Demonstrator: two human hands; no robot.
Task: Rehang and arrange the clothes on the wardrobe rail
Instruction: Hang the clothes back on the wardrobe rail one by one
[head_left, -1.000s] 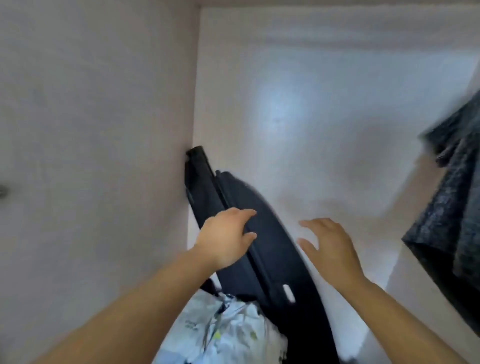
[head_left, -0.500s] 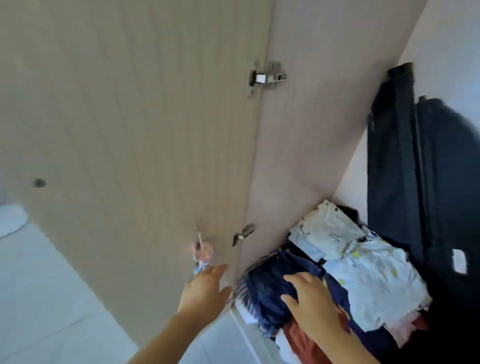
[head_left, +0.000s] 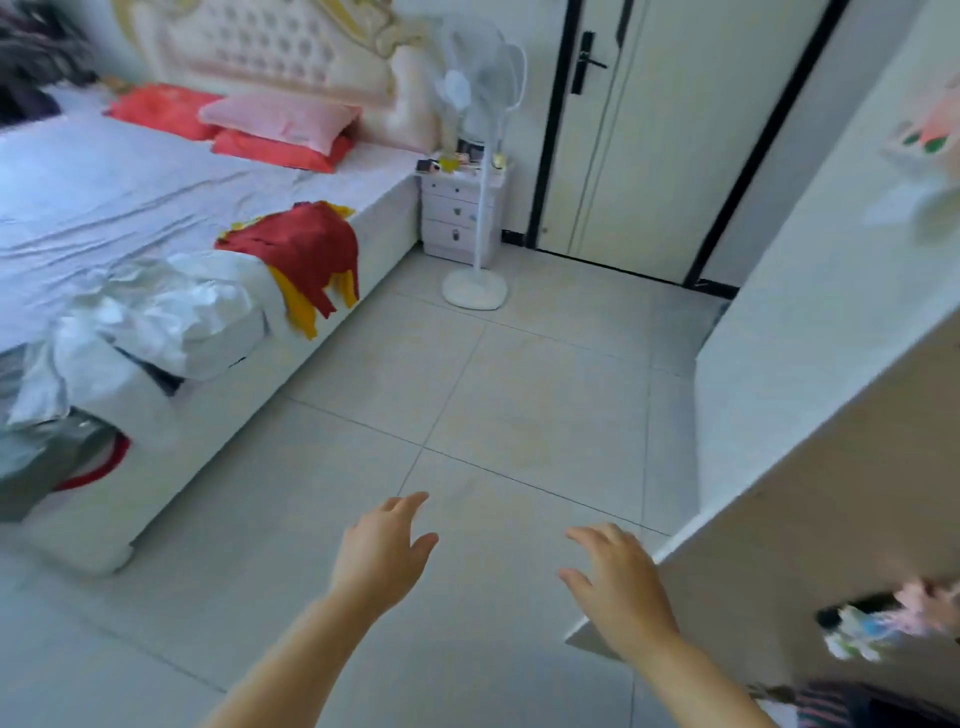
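Clothes to hang: a red garment (head_left: 298, 244) with yellow strips lies at the near edge of the bed (head_left: 130, 192), draped over the side. Its long axis runs across that edge, from bed top to bed side, with the strips pointing down toward the floor (head_left: 467, 415). A white garment (head_left: 171, 322) is crumpled just beside it, with no clear axis. The rail is not in view.

Change: half a second ago the view was into the wardrobe, both hands at the folded pile. Now it faces the room, wardrobe door (head_left: 831, 415) at right. Left hand (head_left: 382, 558) and right hand (head_left: 618, 587) are both empty, fingers loosely spread (right one near the door's lower corner; contact cannot be told).

Judgement: turned away to fetch the next piece from the bed; nothing picked up yet.
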